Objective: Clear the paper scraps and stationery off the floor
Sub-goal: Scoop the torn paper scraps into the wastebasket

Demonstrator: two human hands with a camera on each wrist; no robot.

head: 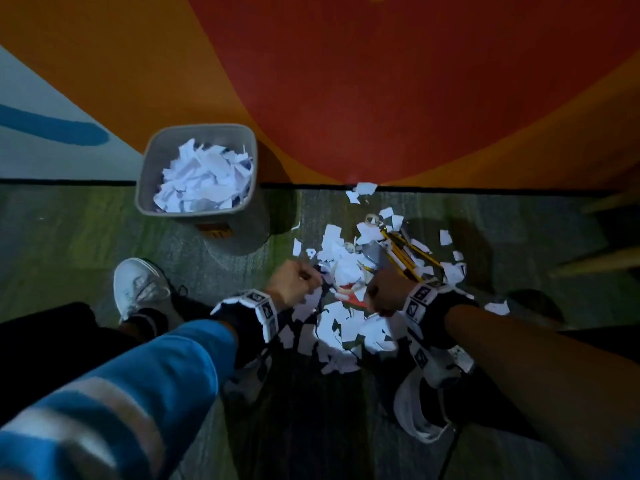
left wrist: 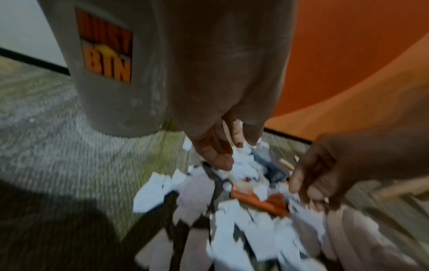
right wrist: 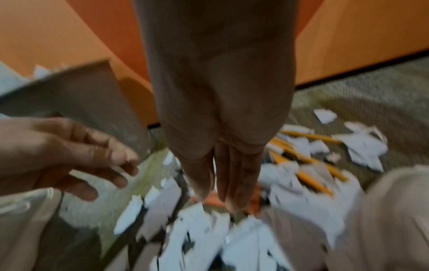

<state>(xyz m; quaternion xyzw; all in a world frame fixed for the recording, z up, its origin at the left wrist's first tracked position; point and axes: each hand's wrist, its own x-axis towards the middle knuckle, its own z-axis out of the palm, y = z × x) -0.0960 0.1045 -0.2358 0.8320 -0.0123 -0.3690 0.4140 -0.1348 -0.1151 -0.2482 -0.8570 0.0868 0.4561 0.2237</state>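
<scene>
Head view looks down on a grey-green carpeted floor [head: 86, 230] where a heap of white paper scraps [head: 341, 327] lies between the person's two hands. The left hand [head: 294, 284] hangs at the left edge of the heap and the right hand [head: 384, 294] at its right edge; both are seen from the back here.

Left wrist view shows the left hand [left wrist: 216, 139] with fingers straight and pointing down at the scraps [left wrist: 234, 231], its grip open and holding nothing; whether the tips touch paper is lost in blur. Right wrist view shows the right hand [right wrist: 223, 155] the same way, fingers together and straight, grip open, over the scraps [right wrist: 199, 232] and a red-orange object [right wrist: 216, 200] half buried in them.

Yellow pencils [head: 408, 252] lie at the far right of the heap, with a roll of tape [head: 372, 220] just beyond them. A grey dustbin [head: 197, 171] stands far left against the orange wall [head: 381, 81], filled with crumpled paper. A white shoe [head: 140, 285] rests on the floor near the bin.
</scene>
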